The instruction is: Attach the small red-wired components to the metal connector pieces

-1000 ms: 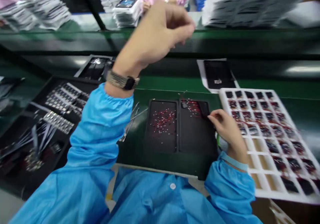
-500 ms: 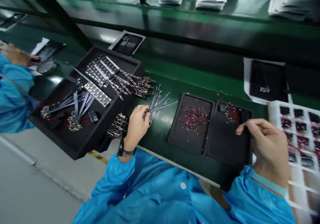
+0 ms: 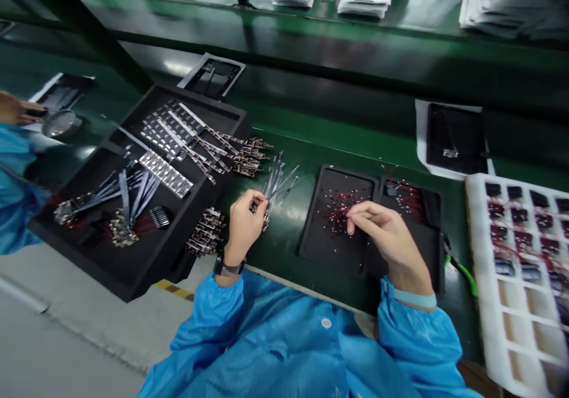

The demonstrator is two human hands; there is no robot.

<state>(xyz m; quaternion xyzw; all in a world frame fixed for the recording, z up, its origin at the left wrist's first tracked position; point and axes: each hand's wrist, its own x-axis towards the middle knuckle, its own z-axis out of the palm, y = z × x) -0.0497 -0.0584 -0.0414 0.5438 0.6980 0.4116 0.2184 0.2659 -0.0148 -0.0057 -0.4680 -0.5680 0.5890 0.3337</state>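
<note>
My left hand (image 3: 246, 220), with a dark watch at the wrist, pinches the small connector end of a flat cable at a bundle of grey flat cables (image 3: 276, 181) on the green bench. Above the right part of a black tray (image 3: 311, 241) is my right hand (image 3: 386, 232), its thumb and fingertips pinched together; anything between them is too small to make out. Small red wires with white ends (image 3: 335, 208) lie in that tray, just left of the fingertips. A second black tray (image 3: 382, 267) holds more red wires and black parts, partly behind my right hand.
A large black bin (image 3: 133, 267) of strips and cables stands at left, with stacked connectors (image 3: 207, 232) beside it. At right are green-handled cutters (image 3: 462, 273) and a white divided foam tray (image 3: 493, 327). Another person's hand (image 3: 13, 108) is at far left. Device panels lie behind.
My right hand has moved left from the second black tray's right edge to the tray of red wires, uncovering the cutters. My left hand stays at the cable bundle. The view has shifted slightly.
</note>
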